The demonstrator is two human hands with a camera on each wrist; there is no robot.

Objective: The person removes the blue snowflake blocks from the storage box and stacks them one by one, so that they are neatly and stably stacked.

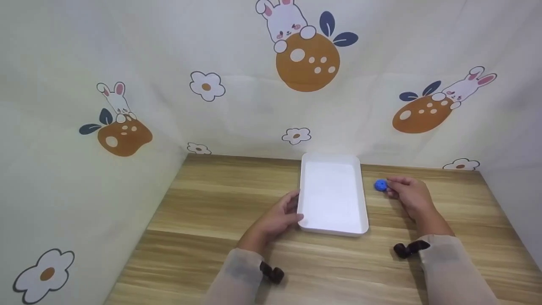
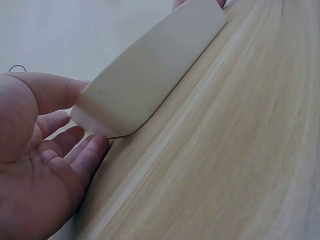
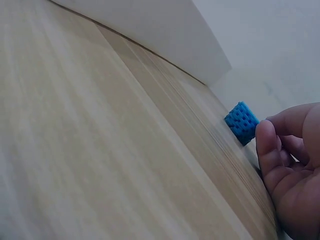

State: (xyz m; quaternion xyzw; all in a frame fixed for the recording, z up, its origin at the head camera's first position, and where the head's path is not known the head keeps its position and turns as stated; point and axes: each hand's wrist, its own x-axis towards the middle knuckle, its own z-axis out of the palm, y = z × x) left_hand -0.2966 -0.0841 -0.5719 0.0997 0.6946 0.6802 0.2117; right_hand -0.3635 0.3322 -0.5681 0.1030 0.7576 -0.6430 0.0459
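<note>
A shallow white rectangular tray lies on the wooden tabletop near the back wall. At its left side my left hand holds the tray, the thumb at the rim and the fingers against the outer wall. The left wrist view shows this grip at a rounded tray corner. To the right of the tray, my right hand pinches a small blue round piece with a hole in its face. Seen from the right wrist, the piece's side has a brick-like pattern. Whether it touches the table, I cannot tell.
Pale cloth with printed rabbits, oranges and flowers hangs behind and on both sides of the wooden table. A small black device sits on the left wrist, another on the right.
</note>
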